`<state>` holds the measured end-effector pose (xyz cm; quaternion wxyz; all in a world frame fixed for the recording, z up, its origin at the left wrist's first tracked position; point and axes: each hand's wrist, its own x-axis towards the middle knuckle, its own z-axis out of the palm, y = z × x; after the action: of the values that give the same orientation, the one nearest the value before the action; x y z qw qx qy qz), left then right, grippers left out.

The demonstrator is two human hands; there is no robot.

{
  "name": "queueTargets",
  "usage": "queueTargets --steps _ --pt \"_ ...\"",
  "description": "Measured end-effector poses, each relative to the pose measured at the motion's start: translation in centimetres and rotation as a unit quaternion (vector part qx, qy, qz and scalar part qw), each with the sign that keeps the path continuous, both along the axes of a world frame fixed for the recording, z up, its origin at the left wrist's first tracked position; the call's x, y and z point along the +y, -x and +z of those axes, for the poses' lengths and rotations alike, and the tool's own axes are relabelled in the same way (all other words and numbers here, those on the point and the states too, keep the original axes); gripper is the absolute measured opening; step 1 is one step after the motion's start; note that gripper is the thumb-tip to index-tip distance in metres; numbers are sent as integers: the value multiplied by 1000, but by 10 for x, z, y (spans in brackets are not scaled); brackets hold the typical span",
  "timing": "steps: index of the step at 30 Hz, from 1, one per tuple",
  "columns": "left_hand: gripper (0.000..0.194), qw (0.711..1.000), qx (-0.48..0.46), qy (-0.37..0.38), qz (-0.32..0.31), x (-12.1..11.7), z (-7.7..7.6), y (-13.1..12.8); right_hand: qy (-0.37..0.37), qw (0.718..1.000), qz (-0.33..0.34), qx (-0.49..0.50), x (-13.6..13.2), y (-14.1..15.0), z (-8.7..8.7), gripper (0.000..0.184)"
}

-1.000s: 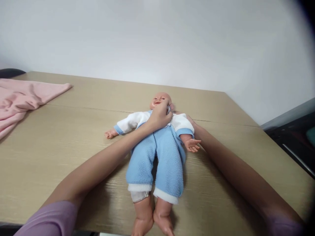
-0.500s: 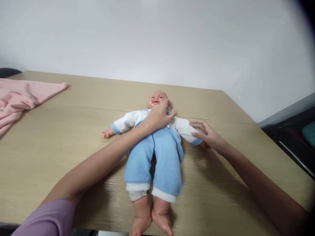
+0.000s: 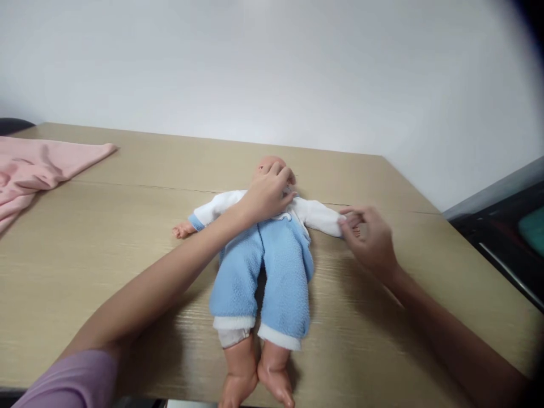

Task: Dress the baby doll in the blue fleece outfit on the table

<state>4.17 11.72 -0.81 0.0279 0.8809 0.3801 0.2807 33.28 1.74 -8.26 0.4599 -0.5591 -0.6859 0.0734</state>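
Note:
A baby doll (image 3: 272, 266) in a white top and fluffy blue trousers lies on its back, its bare feet towards me. My left hand (image 3: 271, 190) is on its upper chest and neck, fingers bent over the collar and covering much of the face. With the fingers and thumb of my right hand (image 3: 372, 241), I grip the cuff end of the doll's white sleeve (image 3: 323, 217) on the right. That arm is stretched out sideways, and its small hand is partly hidden by my fingers. The doll's other hand (image 3: 183, 229) rests on the table at the left.
The wooden table (image 3: 127, 260) has a seam running across it. A crumpled pink cloth (image 3: 46, 164) lies at the left edge. A pale wall (image 3: 255, 73) rises behind the table. Beyond the right edge stands a dark object (image 3: 501, 232), partly in view.
My right hand has moved slightly right and closed on the sleeve end, straightening the doll's arm. My left hand has shifted a little left and now covers more of the doll's face.

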Motion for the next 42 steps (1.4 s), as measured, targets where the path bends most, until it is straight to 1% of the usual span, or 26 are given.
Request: queueTargets --steps 1,3,4,5,6,8,10,12,15,16,17,19,21,23,24,26,27,28,29,31,33,35,37,39,40,42 --pt "21 1000 0 -2 -17 -2 3 -1 63 995 65 29 -7 15 0 28" --pt "23 998 12 5 -65 -6 7 -2 166 967 176 86 -16 40 -2 32" --pt "24 995 25 15 -91 -8 9 -3 197 950 214 109 -18 49 -4 32" --pt "25 993 38 28 -112 -11 10 -4 212 940 237 127 -18 54 -6 31" --pt "27 990 52 39 -124 -13 11 -5 217 933 250 138 -16 57 -9 30" --pt "31 987 81 52 -127 -18 10 -6 223 928 259 150 -9 55 -12 30" --pt "37 985 111 49 -123 -22 8 -6 233 925 256 159 -2 49 -15 35" --pt "41 981 128 51 -136 -22 6 -7 245 918 248 190 3 44 -17 38" --pt "42 977 116 72 -164 -19 2 -10 258 901 236 257 9 43 -22 39" --pt "39 977 106 81 -165 -18 -1 -12 255 900 233 264 10 45 -24 38" --pt "37 979 93 89 -159 -17 -4 -15 244 906 229 258 10 47 -25 36" --pt "32 983 68 105 -135 -15 -11 -19 202 932 218 206 9 52 -26 31" --pt "27 985 45 120 -113 -14 -18 -22 155 959 198 132 6 54 -26 22" --pt "21 986 24 131 -105 -13 -22 -22 98 982 156 50 1 51 -23 16" --pt "17 986 14 133 -104 -13 -23 -21 60 989 131 5 -1 46 -21 17" --pt "16 988 -4 115 -101 -13 -22 -20 -20 992 89 -90 -2 32 -17 25" --pt "18 991 -9 95 -99 -13 -20 -20 -50 987 75 -132 0 24 -14 32" --pt "21 993 -9 71 -98 -14 -18 -20 -64 982 69 -163 2 14 -13 41" --pt "25 994 -6 49 -99 -14 -15 -21 -62 979 69 -183 6 4 -11 49" --pt "35 994 8 23 -110 -14 -10 -24 -21 977 81 -195 14 -13 -10 59" --pt "45 992 29 25 -122 -12 -7 -30 24 978 104 -178 22 -27 -9 58" --pt "56 989 53 41 -128 -10 -7 -35 51 983 121 -125 25 -34 -8 53" --pt "64 987 75 60 -130 -7 -11 -39 59 991 112 -33 25 -34 -5 54" --pt "68 986 84 72 -126 -5 -16 -40 56 991 95 73 22 -29 -2 60" --pt "69 987 82 73 -121 -5 -18 -39 50 986 96 128 20 -25 -1 64" --pt "64 990 68 62 -110 -6 -22 -38 53 967 124 218 18 -17 0 69"
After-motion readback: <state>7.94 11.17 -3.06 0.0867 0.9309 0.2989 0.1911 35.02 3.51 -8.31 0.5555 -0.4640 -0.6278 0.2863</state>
